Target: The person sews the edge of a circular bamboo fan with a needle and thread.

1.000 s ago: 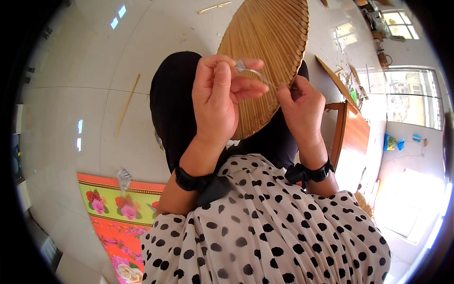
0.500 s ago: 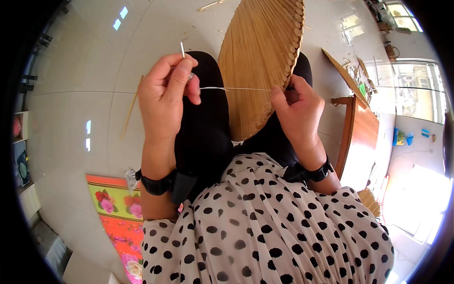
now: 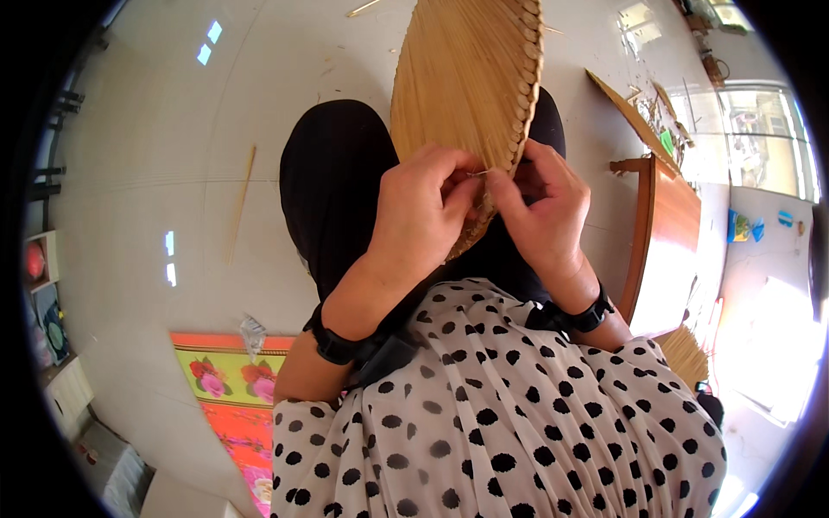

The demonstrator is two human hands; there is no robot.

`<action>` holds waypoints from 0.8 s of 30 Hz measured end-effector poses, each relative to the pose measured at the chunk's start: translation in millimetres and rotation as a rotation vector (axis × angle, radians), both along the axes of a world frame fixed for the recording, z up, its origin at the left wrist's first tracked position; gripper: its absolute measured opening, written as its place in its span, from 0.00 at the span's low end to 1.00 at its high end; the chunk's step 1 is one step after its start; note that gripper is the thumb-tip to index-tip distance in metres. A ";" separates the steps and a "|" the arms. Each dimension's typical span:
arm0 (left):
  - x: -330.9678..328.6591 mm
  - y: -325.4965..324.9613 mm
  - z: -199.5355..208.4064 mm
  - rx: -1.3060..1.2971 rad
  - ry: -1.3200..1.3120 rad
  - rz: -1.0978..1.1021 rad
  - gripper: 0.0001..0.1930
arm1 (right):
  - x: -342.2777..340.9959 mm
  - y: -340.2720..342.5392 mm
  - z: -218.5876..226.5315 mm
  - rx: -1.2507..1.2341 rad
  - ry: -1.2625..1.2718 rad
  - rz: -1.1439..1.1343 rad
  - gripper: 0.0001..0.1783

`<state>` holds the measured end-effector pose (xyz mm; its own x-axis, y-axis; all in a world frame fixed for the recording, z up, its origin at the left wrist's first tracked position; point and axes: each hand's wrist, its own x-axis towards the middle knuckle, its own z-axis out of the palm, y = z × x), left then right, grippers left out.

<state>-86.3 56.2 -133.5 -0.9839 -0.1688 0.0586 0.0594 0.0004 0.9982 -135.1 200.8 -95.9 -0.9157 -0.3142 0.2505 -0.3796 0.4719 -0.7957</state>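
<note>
A tan palm-leaf fan (image 3: 458, 86) with a scalloped, bound edge stands tilted between my knees. My right hand (image 3: 548, 203) is closed on that bound edge, thumb in front and fingers behind. My left hand (image 3: 423, 211) has its fingertips pinched together just beside my right thumb, against the fan's face. Between the two hands shows a short bit of pale thread (image 3: 480, 173), held in the left fingertips. Whether a needle is also in the left fingers cannot be made out. The lower end of the fan is partly covered by my hands.
My dark-trousered knee (image 3: 332, 164) is left of the fan. A thin stick (image 3: 242, 203) lies on the tiled floor. A flowered mat (image 3: 233, 380) lies lower left, a wooden table (image 3: 669, 233) stands at right, and another fan-like piece (image 3: 685, 356) shows beside my right sleeve.
My left hand has moved right from out to the side up to the fan's edge, so the stretched thread is now short. The slim pale stick upright in its fingers is no longer visible.
</note>
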 end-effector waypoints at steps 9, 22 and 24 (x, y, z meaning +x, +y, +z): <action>7.7 -29.2 4.3 0.396 -0.041 0.179 0.03 | -2.1 -21.9 -19.4 -0.134 0.114 0.152 0.31; 32.1 -53.0 8.8 0.219 -0.106 0.321 0.03 | 1.3 -35.1 -37.0 -0.299 -0.083 0.283 0.30; 32.2 -50.8 11.5 0.213 -0.115 0.319 0.03 | 0.4 -35.1 -36.7 -0.296 -0.064 0.280 0.30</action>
<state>-54.1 5.4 -122.0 -0.8782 -0.4635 -0.1180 -0.0220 -0.2072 0.9780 -134.8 165.7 -132.6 -0.8217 -0.4763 0.3130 -0.4063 0.1044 -0.9078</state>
